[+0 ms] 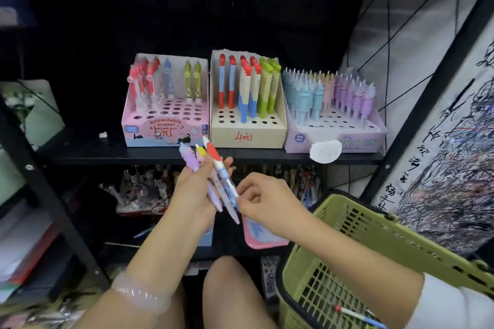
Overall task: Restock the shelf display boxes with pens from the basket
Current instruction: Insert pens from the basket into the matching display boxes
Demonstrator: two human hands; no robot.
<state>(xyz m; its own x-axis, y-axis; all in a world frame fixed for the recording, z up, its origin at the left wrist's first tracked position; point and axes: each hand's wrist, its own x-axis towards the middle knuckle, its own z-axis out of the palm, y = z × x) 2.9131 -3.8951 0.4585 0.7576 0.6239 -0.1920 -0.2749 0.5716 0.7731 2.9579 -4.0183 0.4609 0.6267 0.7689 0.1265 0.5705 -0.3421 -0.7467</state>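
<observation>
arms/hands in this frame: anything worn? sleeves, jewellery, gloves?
No gloves; both hands are bare. The left hand has a translucent pale pink beaded bracelet at the wrist and no sleeve in view. The right hand has a bare forearm, with a white sleeve showing at the frame's lower right.

A scribbled-over white test sheet (451,157) hangs right of the hands, a pink tray (263,235) lies just below them, and stacked paper packs (24,243) sit low at far left.
</observation>
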